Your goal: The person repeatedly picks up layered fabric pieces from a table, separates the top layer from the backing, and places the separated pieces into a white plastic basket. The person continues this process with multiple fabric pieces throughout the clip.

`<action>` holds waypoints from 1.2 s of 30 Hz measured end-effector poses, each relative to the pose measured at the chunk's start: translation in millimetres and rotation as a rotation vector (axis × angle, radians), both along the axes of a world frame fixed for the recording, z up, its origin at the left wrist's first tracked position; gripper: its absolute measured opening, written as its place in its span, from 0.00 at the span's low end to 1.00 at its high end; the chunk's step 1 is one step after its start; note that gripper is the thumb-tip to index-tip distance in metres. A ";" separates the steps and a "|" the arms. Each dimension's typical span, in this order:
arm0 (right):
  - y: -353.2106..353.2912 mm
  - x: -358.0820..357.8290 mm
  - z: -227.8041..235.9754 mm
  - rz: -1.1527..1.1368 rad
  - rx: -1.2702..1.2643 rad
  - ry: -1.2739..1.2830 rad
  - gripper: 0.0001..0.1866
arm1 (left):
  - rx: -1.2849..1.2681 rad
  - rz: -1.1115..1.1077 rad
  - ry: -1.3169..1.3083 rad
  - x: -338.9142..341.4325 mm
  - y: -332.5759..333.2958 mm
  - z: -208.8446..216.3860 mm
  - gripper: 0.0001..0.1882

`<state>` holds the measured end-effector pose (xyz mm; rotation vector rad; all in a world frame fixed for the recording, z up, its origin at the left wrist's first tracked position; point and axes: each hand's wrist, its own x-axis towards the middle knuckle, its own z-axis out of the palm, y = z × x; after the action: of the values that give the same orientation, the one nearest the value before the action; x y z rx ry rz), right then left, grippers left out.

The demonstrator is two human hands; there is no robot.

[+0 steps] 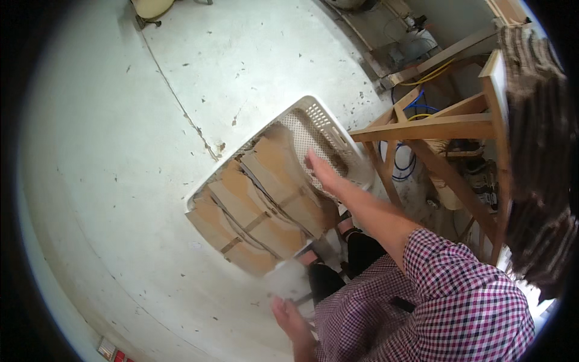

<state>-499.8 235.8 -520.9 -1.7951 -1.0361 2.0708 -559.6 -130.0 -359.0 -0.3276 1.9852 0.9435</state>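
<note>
Broad open room lies left of the white perforated plastic basket [326,122] on the pale, scuffed floor [120,151]; its right corner sits just beside a brown wooden frame [446,128], which crowds that side. Dark ridged stacked material [534,139] rises at far right, and the person's black-trousered legs [363,250] stand at the basket's near edge. Flat tan-and-brown pieces [241,199] fill most of the basket in rows — its far right end shows bare. The right hand [319,170] is over that end, the left hand [291,318] apart from the basket, near the lower edge — both seem empty, but blur hides how wide their fingers stand.
</note>
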 end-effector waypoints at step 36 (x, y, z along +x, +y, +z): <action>9.5 -25.8 -199.3 0.112 0.218 0.199 0.28 | -0.108 -0.832 0.539 -96.1 125.2 -228.4 0.63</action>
<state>-525.6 245.4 -720.1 -1.4271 -1.2731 2.0563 -655.7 -4.8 -587.5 0.7300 2.3306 0.3922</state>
